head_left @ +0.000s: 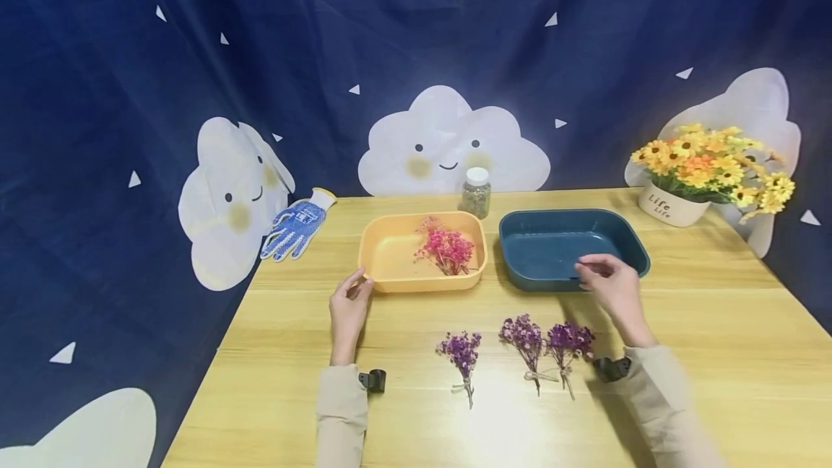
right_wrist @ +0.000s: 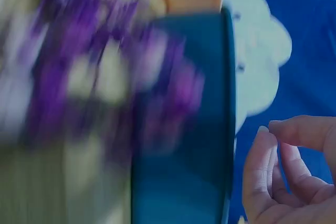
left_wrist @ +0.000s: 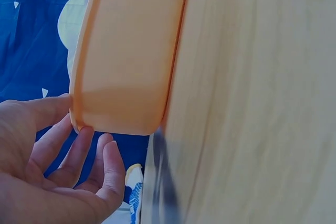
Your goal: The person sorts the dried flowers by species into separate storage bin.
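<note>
My left hand (head_left: 349,313) holds the near left corner of a yellow-orange tray (head_left: 416,284), its thumb and fingers at the rim. Pink dried flowers (head_left: 448,249) lie inside that tray, toward its right end. Over the near rim of a dark blue tray (head_left: 523,283) is my right hand (head_left: 611,291), fingers curled and thumb tip close to the index fingertip, with nothing seen between them. Three tied bunches of purple dried flowers lie on the table: a left one (head_left: 462,354), a middle one (head_left: 525,338) and a right one (head_left: 570,341).
A lidded glass jar (head_left: 477,197) stands behind the trays. At the back right sits a pot of yellow artificial flowers (head_left: 676,206). A blue-and-white glove (head_left: 297,226) lies at the table's left edge. Behind the wooden table (head_left: 286,352) hangs a dark blue curtain (head_left: 403,13).
</note>
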Demonstrator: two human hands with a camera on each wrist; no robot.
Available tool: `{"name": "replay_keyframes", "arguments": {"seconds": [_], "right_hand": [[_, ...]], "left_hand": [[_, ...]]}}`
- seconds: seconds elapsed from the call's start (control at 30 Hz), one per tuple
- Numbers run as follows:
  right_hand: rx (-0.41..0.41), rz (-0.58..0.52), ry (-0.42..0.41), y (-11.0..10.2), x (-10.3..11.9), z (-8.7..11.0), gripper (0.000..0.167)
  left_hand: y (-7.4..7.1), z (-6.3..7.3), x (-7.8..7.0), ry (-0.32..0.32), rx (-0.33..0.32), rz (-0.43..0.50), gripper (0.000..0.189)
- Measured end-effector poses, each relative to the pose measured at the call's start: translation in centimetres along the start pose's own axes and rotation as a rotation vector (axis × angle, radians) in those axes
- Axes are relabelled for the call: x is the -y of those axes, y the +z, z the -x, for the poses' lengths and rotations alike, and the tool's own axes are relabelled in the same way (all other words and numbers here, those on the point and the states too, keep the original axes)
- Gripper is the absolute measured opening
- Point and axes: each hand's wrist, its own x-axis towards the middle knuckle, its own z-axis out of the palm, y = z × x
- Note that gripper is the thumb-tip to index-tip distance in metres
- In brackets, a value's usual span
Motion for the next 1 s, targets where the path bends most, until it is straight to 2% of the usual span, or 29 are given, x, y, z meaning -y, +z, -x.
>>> {"name": "replay_keyframes", "arguments": {"seconds": [0.1,0.27,0.33,0.43,0.57,0.77,0.87,1.0], "right_hand": [[-0.089,0.009,0.029,-2.1,-1.9,-0.3,0.021],[-0.273,0.061,0.204,-5.0,-5.1,-0.6,0.005],[-0.290,0.046,0.276,-5.7,-6.2,-0.6,0.006],[-0.284,-0.012,0.336,-6.2,-7.2,-0.5,0.011],[-0.283,-0.141,0.351,-6.3,-7.6,-0.9,0.012],[-0.287,-0.445,0.361,-5.9,-7.0,-1.8,0.015],[-0.304,-0.516,0.340,-5.6,-6.6,-2.4,0.017],[-0.317,-0.547,0.311,-5.2,-6.2,-2.9,0.019]], "left_hand": [[-0.1,0.3,-0.2,-0.001,0.011,-0.026,0.039],[0.5,1.7,-0.8,-0.001,0.059,-0.063,0.044],[0.8,2.6,-1.1,-0.001,0.082,-0.064,0.046],[1.4,4.0,-1.5,0.006,0.116,-0.057,0.050],[2.1,5.9,-1.6,-0.005,0.185,-0.059,0.053],[2.7,8.2,-1.6,-0.035,0.268,-0.058,0.054],[3.0,9.0,-1.8,-0.042,0.288,-0.057,0.054],[3.6,10.4,-2.0,-0.065,0.320,-0.071,0.053]]}}
